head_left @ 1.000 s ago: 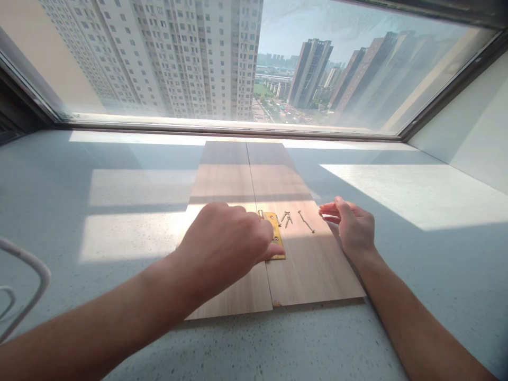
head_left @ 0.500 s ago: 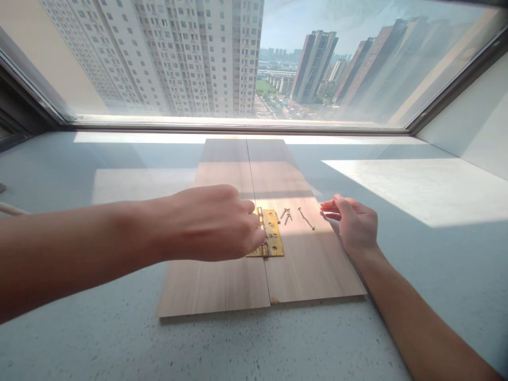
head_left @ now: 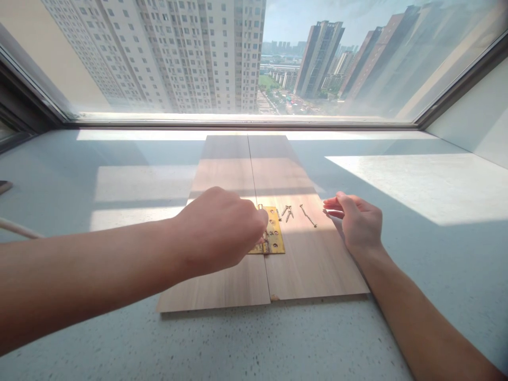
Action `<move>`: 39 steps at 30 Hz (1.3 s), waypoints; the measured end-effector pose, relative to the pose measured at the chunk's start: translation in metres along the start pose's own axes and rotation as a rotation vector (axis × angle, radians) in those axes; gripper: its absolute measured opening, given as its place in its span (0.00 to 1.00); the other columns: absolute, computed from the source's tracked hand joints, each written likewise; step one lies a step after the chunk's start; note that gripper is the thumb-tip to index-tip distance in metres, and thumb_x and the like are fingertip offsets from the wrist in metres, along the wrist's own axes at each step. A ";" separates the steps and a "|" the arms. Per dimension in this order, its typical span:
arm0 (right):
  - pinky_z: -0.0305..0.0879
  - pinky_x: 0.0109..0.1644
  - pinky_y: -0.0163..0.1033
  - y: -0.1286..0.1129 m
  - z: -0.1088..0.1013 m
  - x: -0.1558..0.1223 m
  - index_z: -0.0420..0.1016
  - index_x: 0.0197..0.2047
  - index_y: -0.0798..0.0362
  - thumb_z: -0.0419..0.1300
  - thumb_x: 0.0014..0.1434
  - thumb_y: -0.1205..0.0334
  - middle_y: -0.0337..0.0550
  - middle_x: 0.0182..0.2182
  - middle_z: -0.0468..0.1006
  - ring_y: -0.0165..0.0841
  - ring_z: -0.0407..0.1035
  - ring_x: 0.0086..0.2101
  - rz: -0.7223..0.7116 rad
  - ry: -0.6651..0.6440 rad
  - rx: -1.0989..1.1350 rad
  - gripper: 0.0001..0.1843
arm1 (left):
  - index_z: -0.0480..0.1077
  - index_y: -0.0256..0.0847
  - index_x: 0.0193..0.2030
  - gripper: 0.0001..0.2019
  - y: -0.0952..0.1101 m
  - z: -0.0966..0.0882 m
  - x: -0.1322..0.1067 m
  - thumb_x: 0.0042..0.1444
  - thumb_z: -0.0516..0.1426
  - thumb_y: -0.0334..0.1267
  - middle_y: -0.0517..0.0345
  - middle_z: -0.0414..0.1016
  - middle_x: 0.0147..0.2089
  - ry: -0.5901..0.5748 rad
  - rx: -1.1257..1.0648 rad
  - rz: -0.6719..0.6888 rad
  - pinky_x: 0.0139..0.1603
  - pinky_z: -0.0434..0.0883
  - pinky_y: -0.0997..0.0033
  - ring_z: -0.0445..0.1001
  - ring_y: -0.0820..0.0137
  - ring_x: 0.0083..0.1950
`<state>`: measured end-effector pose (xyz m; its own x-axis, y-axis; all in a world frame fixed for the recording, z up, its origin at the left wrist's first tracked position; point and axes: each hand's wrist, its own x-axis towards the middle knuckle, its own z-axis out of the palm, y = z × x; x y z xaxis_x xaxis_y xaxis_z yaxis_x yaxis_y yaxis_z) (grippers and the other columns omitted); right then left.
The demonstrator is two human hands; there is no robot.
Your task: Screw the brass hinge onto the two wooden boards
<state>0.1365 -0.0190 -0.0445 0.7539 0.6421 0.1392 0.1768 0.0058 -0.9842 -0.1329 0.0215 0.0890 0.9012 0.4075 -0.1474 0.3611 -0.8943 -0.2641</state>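
Two wooden boards, the left board (head_left: 222, 288) and the right board (head_left: 309, 259), lie side by side on the grey sill. A brass hinge (head_left: 273, 235) lies across their seam. My left hand (head_left: 220, 230) is curled over the hinge's left leaf, fingertips pinched at the hinge barrel; that leaf is mostly hidden. Several loose screws (head_left: 296, 213) lie on the right board just beyond the hinge. My right hand (head_left: 357, 222) rests against the right board's right edge, fingers stretched out and holding nothing.
A wide window (head_left: 254, 58) with a dark frame runs along the back, sunlight patches falling on the speckled sill (head_left: 416, 185). A thin white bar (head_left: 18, 228) and a dark object's corner (head_left: 5, 186) show at the far left edge.
My left hand swung off the right leaf toward the seam, uncovering the hinge, which now lies open across both boards. The right hand has barely moved. The view tilted slightly.
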 end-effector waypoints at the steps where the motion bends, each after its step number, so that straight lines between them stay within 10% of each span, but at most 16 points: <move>1: 0.73 0.32 0.35 0.000 0.000 0.000 0.79 0.23 0.52 0.64 0.54 0.57 0.41 0.23 0.79 0.31 0.74 0.27 0.000 -0.002 0.002 0.12 | 0.63 0.41 0.24 0.14 0.001 0.000 0.000 0.60 0.56 0.38 0.63 0.57 0.16 -0.004 -0.001 -0.035 0.16 0.43 0.69 0.45 0.73 0.16; 13: 0.72 0.30 0.34 0.000 0.000 0.000 0.79 0.23 0.52 0.65 0.53 0.57 0.41 0.22 0.79 0.31 0.73 0.26 0.001 -0.013 0.025 0.11 | 0.61 0.41 0.26 0.13 -0.025 -0.009 0.005 0.54 0.54 0.19 0.61 0.64 0.22 0.054 0.204 0.481 0.23 0.50 0.66 0.57 0.71 0.22; 18: 0.72 0.29 0.33 -0.001 0.002 -0.001 0.79 0.22 0.52 0.65 0.53 0.57 0.40 0.21 0.79 0.30 0.73 0.26 0.011 -0.009 0.034 0.11 | 0.62 0.40 0.25 0.11 -0.022 -0.002 0.003 0.55 0.56 0.24 0.63 0.63 0.19 0.003 0.080 0.343 0.22 0.50 0.67 0.55 0.72 0.19; 25: 0.73 0.28 0.33 0.000 0.003 0.000 0.79 0.21 0.52 0.64 0.52 0.59 0.40 0.20 0.78 0.30 0.73 0.24 0.016 -0.007 0.050 0.10 | 0.65 0.39 0.24 0.16 -0.006 -0.009 0.004 0.61 0.54 0.44 0.58 0.63 0.19 -0.121 -0.170 -0.225 0.18 0.51 0.72 0.55 0.73 0.17; 29: 0.73 0.27 0.34 0.003 0.002 0.001 0.79 0.21 0.51 0.65 0.52 0.58 0.41 0.21 0.79 0.31 0.73 0.25 0.028 -0.017 0.061 0.10 | 0.67 0.41 0.34 0.03 -0.009 -0.013 0.004 0.59 0.56 0.32 0.60 0.67 0.24 -0.043 -0.057 0.064 0.18 0.47 0.69 0.59 0.71 0.19; 33: 0.73 0.28 0.34 0.005 0.001 0.002 0.79 0.21 0.51 0.65 0.52 0.57 0.41 0.22 0.79 0.30 0.73 0.25 0.045 -0.028 0.075 0.11 | 0.65 0.41 0.30 0.11 -0.018 -0.011 0.005 0.53 0.55 0.20 0.61 0.69 0.26 -0.007 0.109 0.468 0.21 0.50 0.66 0.63 0.71 0.24; 39: 0.74 0.29 0.36 0.006 0.001 0.002 0.79 0.22 0.51 0.65 0.53 0.56 0.42 0.22 0.79 0.31 0.73 0.25 0.044 -0.040 0.068 0.11 | 0.65 0.39 0.27 0.10 -0.014 0.002 0.008 0.56 0.56 0.23 0.62 0.64 0.19 0.006 0.091 0.438 0.19 0.46 0.67 0.55 0.73 0.18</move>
<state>0.1388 -0.0167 -0.0507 0.7336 0.6733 0.0926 0.0998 0.0281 -0.9946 -0.1315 0.0377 0.0897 0.9658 -0.0078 -0.2590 -0.0777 -0.9623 -0.2605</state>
